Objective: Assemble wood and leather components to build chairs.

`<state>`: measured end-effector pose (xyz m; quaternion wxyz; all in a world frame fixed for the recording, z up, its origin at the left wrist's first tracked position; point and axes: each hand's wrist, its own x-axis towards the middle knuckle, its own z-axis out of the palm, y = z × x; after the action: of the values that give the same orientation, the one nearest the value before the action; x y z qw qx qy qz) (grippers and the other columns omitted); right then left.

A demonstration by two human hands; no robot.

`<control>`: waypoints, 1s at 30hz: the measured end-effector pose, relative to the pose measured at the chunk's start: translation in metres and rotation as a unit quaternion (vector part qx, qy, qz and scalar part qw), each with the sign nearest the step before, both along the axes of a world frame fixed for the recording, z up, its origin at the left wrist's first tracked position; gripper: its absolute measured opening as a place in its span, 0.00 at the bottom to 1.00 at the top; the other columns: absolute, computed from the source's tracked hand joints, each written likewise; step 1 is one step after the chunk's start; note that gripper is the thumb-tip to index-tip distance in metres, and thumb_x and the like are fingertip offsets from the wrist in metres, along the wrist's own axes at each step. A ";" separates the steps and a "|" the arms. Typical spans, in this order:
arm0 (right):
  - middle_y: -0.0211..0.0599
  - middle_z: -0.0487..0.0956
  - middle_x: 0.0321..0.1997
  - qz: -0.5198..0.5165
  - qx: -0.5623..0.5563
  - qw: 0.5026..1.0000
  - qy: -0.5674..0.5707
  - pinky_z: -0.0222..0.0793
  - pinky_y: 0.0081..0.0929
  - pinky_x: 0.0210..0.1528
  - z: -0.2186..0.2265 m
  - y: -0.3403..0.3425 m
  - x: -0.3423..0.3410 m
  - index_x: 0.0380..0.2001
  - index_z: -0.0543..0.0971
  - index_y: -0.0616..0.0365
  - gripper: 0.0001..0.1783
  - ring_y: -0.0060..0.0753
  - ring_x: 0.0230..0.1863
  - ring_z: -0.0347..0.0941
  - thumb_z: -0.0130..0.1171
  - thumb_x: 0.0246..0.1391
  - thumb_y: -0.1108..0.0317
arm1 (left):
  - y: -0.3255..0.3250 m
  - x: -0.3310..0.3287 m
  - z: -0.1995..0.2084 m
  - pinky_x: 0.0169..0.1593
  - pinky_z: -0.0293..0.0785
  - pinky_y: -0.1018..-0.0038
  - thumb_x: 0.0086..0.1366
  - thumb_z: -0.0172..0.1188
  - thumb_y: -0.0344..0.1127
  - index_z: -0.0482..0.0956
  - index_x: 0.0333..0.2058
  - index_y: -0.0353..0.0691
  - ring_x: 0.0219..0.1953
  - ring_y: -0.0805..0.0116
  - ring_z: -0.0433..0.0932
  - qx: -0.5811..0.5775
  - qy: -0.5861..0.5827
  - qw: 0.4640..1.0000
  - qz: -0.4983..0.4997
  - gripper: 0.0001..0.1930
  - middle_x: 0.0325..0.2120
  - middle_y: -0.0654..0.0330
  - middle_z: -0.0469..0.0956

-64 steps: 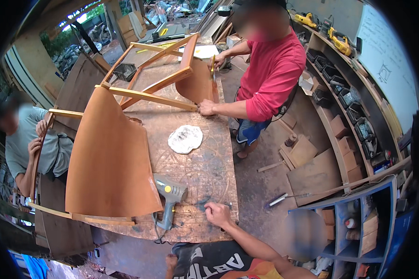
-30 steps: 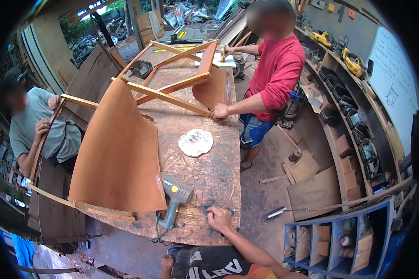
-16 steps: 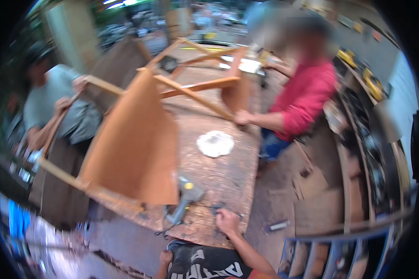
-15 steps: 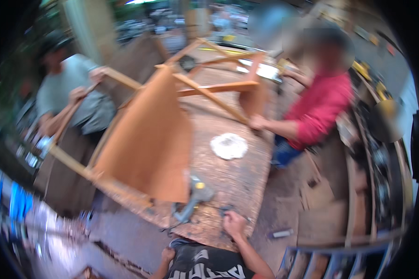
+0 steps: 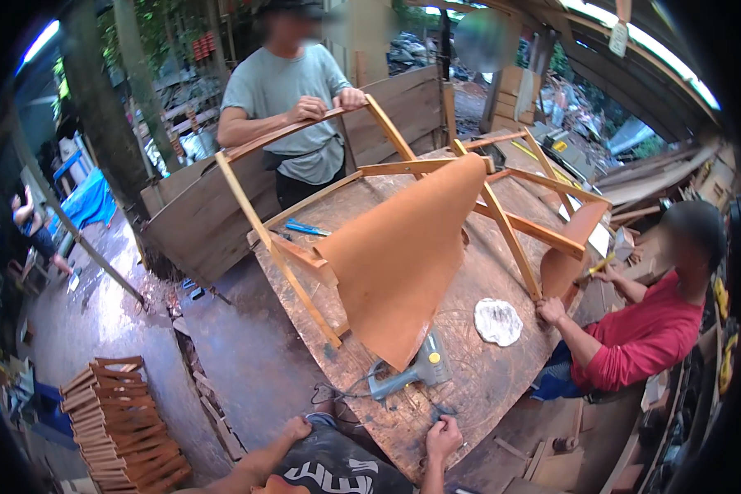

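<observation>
My right hand (image 5: 444, 438) is closed at the near edge of the worktable (image 5: 502, 379), with a small dark thing I cannot make out at its fingertips. My left hand (image 5: 297, 428) is loosely curled beside my hip, and nothing shows in it. On the table just ahead of my right hand lies a grey corded power tool (image 5: 410, 377) with a yellow spot. Beyond it stands a wooden frame (image 5: 502, 230) with a tan leather-like sheet (image 5: 403, 272) draped from it. A round white patch (image 5: 497, 321) lies to the right.
Across the table a person in a grey shirt (image 5: 305, 90) grips the frame's far rail. At the right, a person in a red top (image 5: 650, 329) holds a frame leg and a yellow-handled tool. Blue pliers (image 5: 306, 228) lie at the far left. Stacked wooden pieces (image 5: 123, 428) stand on the floor.
The view has swung left, so the table and both people appear further right. The tan sheet looks tilted differently. My right hand stays at the table edge, and my left by my hip.
</observation>
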<state>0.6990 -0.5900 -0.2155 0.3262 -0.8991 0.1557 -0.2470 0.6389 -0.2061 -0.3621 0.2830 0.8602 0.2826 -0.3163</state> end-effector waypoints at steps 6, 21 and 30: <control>0.45 0.76 0.18 -0.012 -0.007 0.999 -0.047 0.68 0.39 0.25 -0.004 0.001 0.002 0.27 0.81 0.58 0.08 0.46 0.19 0.74 0.53 0.45 0.76 | 0.029 -0.012 0.010 0.55 0.72 0.57 0.57 0.55 0.47 0.83 0.42 0.44 0.50 0.47 0.77 0.042 0.016 0.999 0.023 0.19 0.44 0.45 0.79; 0.39 0.76 0.18 0.333 0.045 0.917 -0.216 0.67 0.30 0.21 0.084 0.269 0.081 0.22 0.81 0.59 0.05 0.35 0.16 0.72 0.58 0.40 0.80 | 0.208 -0.083 -0.033 0.34 0.77 0.65 0.60 0.53 0.45 0.83 0.28 0.33 0.24 0.58 0.82 -0.045 -0.031 0.991 0.119 0.19 0.21 0.48 0.81; 0.34 0.74 0.15 0.155 0.143 0.976 -0.047 0.63 0.24 0.22 0.075 0.341 0.229 0.28 0.82 0.62 0.07 0.22 0.18 0.71 0.55 0.53 0.74 | 0.354 -0.166 -0.032 0.21 0.70 0.73 0.63 0.55 0.35 0.78 0.27 0.34 0.17 0.69 0.75 0.003 -0.137 0.968 0.210 0.11 0.16 0.58 0.75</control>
<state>0.9279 -0.2487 -0.1402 0.4928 -0.8437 0.0326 -0.2106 0.4733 0.1475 -0.3941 0.3765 0.8174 0.4168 -0.1283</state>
